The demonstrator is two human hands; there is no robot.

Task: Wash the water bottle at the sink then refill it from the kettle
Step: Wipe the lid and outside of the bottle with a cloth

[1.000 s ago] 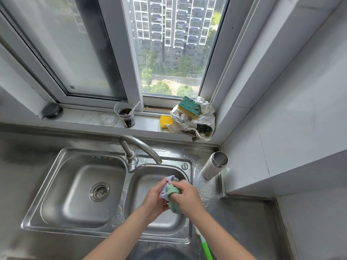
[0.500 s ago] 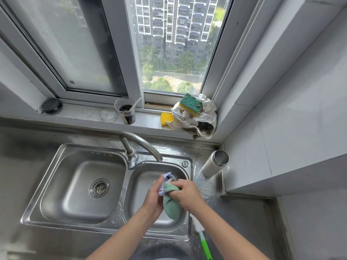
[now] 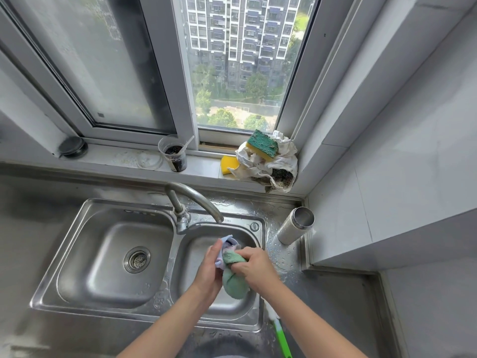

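Note:
A steel water bottle point(image 3: 295, 226) without a lid stands open on the wet counter at the sink's right, close to the tiled wall. Over the right basin of the steel double sink point(image 3: 85, 244), both my hands work a green and lilac cloth point(image 3: 233, 276). My left hand point(image 3: 210, 270) holds the cloth's lilac end from the left. My right hand point(image 3: 254, 264) grips the green part from above. The green end hangs down below my hands. The curved tap point(image 3: 193, 200) reaches over the right basin just above them. No kettle is in view.
On the window sill sit a plastic cup with dark contents and a spoon point(image 3: 175, 156), a green and yellow sponge point(image 3: 263, 144) on a crumpled rag, and a dark round lid point(image 3: 72, 147). A green-handled brush point(image 3: 281, 334) lies at the sink's front right.
My hands have kept twisting the cloth over the right basin, and more of its green end now hangs down below them. The bottle has not moved.

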